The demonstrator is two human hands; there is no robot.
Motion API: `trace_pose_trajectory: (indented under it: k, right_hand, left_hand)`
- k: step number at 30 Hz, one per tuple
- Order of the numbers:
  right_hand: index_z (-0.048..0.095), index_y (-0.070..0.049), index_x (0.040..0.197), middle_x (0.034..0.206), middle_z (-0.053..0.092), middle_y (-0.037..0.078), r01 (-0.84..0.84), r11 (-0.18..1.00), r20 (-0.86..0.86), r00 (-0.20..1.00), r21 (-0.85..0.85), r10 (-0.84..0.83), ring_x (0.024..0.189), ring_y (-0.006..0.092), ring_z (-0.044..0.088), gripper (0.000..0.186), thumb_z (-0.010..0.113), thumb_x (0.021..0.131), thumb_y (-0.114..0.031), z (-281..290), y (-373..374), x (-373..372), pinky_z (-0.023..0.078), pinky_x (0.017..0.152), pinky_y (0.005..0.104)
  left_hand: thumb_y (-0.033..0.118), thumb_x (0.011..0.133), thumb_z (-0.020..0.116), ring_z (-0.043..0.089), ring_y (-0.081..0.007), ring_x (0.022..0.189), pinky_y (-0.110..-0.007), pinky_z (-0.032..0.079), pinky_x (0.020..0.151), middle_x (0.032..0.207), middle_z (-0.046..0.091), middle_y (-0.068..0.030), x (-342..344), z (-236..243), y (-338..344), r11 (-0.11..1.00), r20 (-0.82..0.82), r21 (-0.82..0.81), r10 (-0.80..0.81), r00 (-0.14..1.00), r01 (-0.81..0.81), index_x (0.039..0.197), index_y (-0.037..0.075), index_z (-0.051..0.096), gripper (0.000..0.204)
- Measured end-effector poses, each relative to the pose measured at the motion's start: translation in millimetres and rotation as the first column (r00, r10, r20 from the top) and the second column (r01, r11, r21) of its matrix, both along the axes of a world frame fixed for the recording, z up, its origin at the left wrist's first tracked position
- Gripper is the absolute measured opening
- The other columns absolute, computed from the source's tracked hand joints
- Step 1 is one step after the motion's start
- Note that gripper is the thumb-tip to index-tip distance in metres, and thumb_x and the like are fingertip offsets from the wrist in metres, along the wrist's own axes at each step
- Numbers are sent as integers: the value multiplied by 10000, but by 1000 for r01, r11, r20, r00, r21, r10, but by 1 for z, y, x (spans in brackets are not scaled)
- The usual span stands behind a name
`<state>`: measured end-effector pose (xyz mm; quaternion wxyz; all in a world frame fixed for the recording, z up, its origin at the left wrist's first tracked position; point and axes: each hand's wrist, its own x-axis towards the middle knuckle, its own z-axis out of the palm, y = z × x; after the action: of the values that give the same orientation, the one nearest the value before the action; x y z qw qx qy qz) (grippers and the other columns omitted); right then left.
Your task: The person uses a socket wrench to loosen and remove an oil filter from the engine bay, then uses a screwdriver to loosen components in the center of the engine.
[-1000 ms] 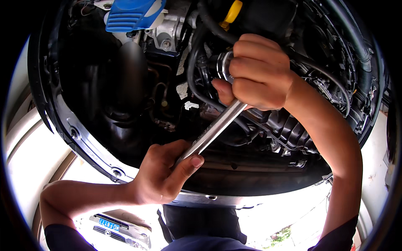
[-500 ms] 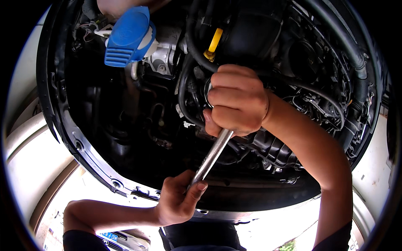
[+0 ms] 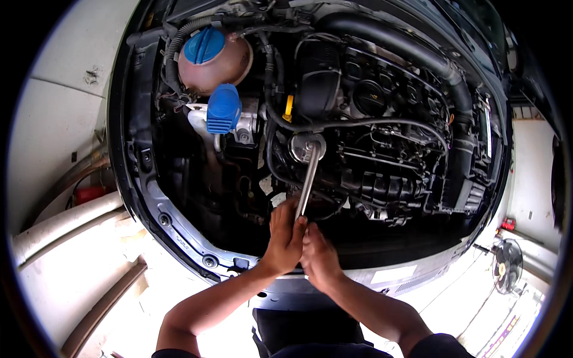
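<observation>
Head view, only one. Person is leaning over an open engine bay (image 3: 179,232), both forearms coming up from the lower edge. Left hand (image 3: 285,238) is wrapping closed around the lower end of a long ratchet wrench (image 3: 308,173); fingers curled tight on the handle. Right hand (image 3: 318,256) is sitting just beside and touching the left, also closing around the handle end from below. Both hands are gripping, none spread wide.

The wrench is running up from the hands to its round head (image 3: 307,147), which is sitting on a fitting in the middle of the engine, just below the yellow dipstick handle (image 3: 289,108). Cannot tell what fastener is under the head; it is hidden.

Progress, judging: tool is seated and being held for a turn, fastener looks not yet out, nothing removed is lying around in sight. So turning work is probably under way, removal left to do.

Containers: round translucent coolant reservoir (image 3: 222,68) with blue cap (image 3: 204,45) on, pinkish fluid seeming to show through the wall; level unclear. Below it a blue-capped filler neck (image 3: 224,109), shut, contents not visible. Black oil filler cap (image 3: 369,95) is sitting closed on the engine cover.

A floor fan (image 3: 506,265) is standing well apart at right.
</observation>
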<state>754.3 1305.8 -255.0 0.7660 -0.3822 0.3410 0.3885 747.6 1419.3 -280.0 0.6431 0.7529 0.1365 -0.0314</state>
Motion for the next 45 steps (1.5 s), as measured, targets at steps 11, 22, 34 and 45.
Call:
trace_pose_trajectory:
  k: [11,22,34,45]
  right_hand:
    - [350,-143,778,550,288,-38,-42,971,25,999,237,37,417,73,242,565,255,935,-677,-7,38,-3,202,379,241]
    - [318,-151,738,529,282,-47,-215,924,98,976,316,193,397,64,225,532,174,989,-596,-14,30,4,211,357,255]
    - [314,-142,746,531,275,-35,-367,825,148,930,430,337,399,73,219,536,186,983,-604,-20,-11,17,223,368,252]
    - [321,-120,730,541,282,-11,-476,778,31,860,410,510,416,107,250,516,161,1027,-511,-6,-55,53,278,394,282]
  left_hand:
    - [434,946,513,478,-367,1148,-522,345,954,1172,522,-183,129,26,-11,768,-254,637,123,959,70,1158,-18,488,500]
    - [298,928,577,599,-414,1026,-486,469,861,1064,653,-201,146,28,-26,671,-157,736,289,944,-83,1140,31,536,344]
    - [278,897,609,636,-437,946,-495,491,837,952,682,-234,152,28,-39,695,-156,681,444,882,-229,1102,14,516,347]
    - [305,886,615,568,-422,1108,-456,430,960,1121,630,-239,157,18,-47,787,-235,474,546,804,-395,1163,-12,522,432]
